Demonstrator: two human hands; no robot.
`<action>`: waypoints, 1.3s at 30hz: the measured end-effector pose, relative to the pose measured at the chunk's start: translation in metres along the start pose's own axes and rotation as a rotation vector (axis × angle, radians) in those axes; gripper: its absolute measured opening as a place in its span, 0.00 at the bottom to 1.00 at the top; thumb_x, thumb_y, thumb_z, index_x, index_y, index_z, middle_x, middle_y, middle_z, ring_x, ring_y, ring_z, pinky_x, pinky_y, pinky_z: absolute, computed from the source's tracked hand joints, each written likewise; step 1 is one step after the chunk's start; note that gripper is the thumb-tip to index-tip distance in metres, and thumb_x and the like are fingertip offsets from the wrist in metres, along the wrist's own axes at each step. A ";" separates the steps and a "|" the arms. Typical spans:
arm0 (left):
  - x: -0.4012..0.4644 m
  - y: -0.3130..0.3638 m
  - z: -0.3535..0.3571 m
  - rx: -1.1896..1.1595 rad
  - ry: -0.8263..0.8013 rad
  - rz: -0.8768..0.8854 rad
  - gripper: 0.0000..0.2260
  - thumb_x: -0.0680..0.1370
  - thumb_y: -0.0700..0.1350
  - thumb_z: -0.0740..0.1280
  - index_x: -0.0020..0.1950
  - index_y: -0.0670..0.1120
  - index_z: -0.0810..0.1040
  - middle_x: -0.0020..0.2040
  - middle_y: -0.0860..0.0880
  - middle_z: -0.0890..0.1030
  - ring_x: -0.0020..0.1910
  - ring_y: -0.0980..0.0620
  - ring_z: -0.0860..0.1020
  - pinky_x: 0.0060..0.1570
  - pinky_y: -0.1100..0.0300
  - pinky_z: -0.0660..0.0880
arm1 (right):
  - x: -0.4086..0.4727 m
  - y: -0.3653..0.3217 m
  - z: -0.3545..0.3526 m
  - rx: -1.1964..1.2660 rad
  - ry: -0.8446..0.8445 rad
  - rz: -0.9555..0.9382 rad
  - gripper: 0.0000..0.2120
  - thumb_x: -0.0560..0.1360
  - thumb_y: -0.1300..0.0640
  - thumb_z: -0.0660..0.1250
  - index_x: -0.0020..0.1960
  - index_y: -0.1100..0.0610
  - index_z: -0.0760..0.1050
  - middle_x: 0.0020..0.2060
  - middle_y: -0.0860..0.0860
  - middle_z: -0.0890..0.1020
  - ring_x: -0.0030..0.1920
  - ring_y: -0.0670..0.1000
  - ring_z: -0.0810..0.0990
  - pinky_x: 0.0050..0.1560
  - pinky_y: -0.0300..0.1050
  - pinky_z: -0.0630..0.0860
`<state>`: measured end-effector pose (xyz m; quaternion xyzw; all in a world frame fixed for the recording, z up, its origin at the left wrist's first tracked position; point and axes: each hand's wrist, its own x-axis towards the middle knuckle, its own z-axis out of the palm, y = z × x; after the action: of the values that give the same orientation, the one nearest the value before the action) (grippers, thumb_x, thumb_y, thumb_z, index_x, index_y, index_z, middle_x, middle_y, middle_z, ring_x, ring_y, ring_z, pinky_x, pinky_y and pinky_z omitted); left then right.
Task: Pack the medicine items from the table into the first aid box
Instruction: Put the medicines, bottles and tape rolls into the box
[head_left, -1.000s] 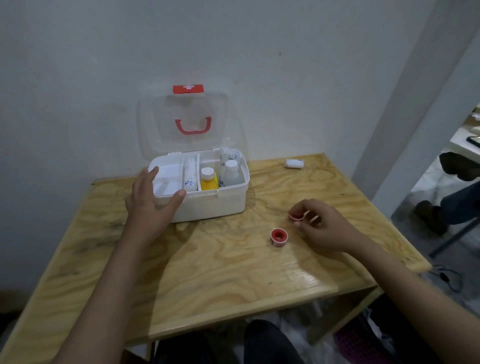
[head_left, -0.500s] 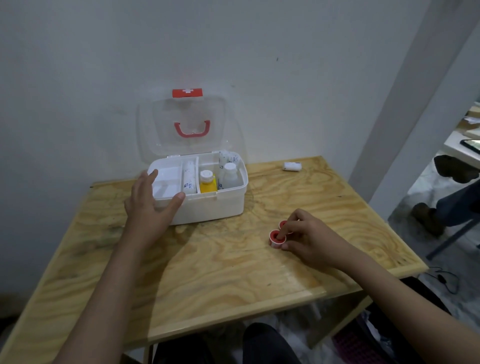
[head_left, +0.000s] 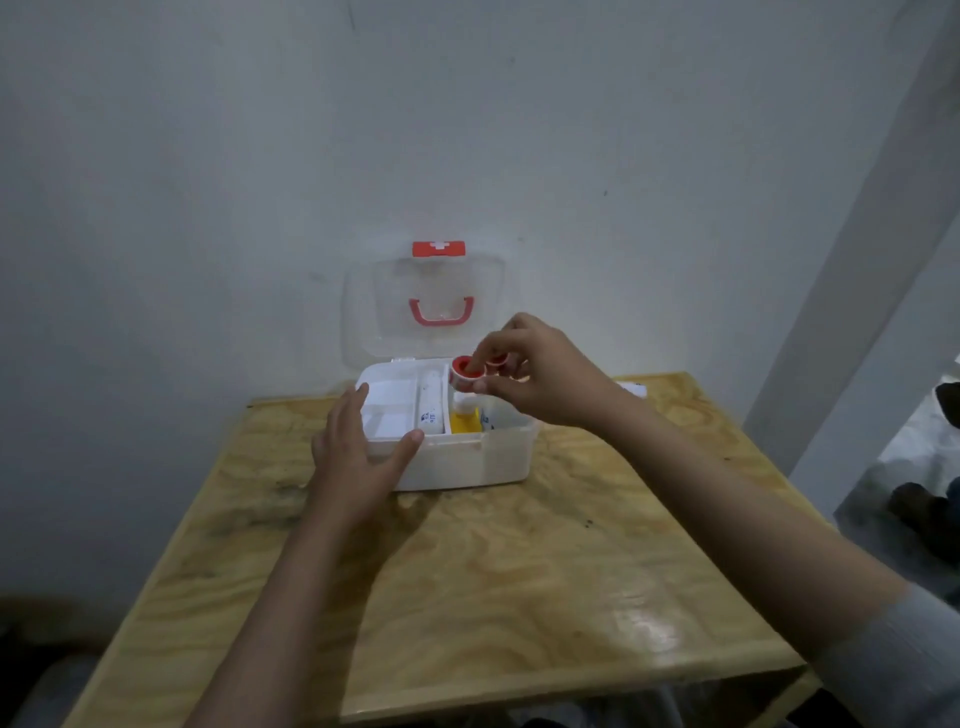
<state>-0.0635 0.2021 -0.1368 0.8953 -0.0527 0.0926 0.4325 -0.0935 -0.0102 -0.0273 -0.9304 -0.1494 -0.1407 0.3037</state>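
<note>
- First aid box (head_left: 467, 462): white base on the wooden table (head_left: 519, 571), at 12 o'clock from the table centre, close to the wall. Clear lid (head_left: 423, 306) stands open and upright, with a red handle (head_left: 441, 314).
- Left hand (head_left: 358, 462): fingers spread, palm against the box's 8 o'clock corner, thumb on the front rim. It grips nothing.
- Right hand (head_left: 540, 376): held over the box's right-hand compartments, fingers closed in a pinch on two red-and-white tape rolls (head_left: 464, 375). The second roll, at 3 o'clock from the first, is largely hidden by the fingers.
- Box contents: a white tube (head_left: 430, 402) in the centre channel; a yellow bottle (head_left: 464, 418) directly beneath the rolls.
- A small white item (head_left: 631, 388) lies at the table's 1 o'clock edge; blur leaves its type unclear, possibly a bandage roll.
</note>
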 end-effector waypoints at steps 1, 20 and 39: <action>-0.001 0.002 0.001 -0.006 -0.002 0.004 0.38 0.71 0.61 0.67 0.76 0.55 0.54 0.78 0.52 0.56 0.75 0.45 0.55 0.68 0.44 0.60 | 0.015 -0.004 0.006 -0.010 -0.008 -0.011 0.12 0.69 0.50 0.73 0.49 0.55 0.81 0.40 0.48 0.71 0.39 0.45 0.74 0.40 0.34 0.72; 0.007 -0.001 -0.024 0.066 0.044 -0.078 0.43 0.70 0.67 0.64 0.77 0.56 0.45 0.79 0.54 0.51 0.76 0.46 0.51 0.69 0.40 0.63 | 0.122 -0.035 0.084 -0.112 -0.243 -0.090 0.11 0.71 0.59 0.72 0.52 0.58 0.81 0.52 0.55 0.83 0.47 0.50 0.79 0.46 0.40 0.74; 0.015 -0.009 -0.016 0.028 0.051 -0.063 0.43 0.69 0.67 0.66 0.76 0.57 0.49 0.78 0.54 0.56 0.75 0.46 0.54 0.68 0.40 0.64 | 0.024 0.203 -0.004 -0.457 0.099 0.537 0.16 0.73 0.54 0.66 0.60 0.54 0.75 0.56 0.58 0.78 0.58 0.62 0.74 0.52 0.56 0.76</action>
<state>-0.0490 0.2197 -0.1311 0.8998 -0.0120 0.1024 0.4240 0.0017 -0.1639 -0.1221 -0.9724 0.1509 -0.1306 0.1210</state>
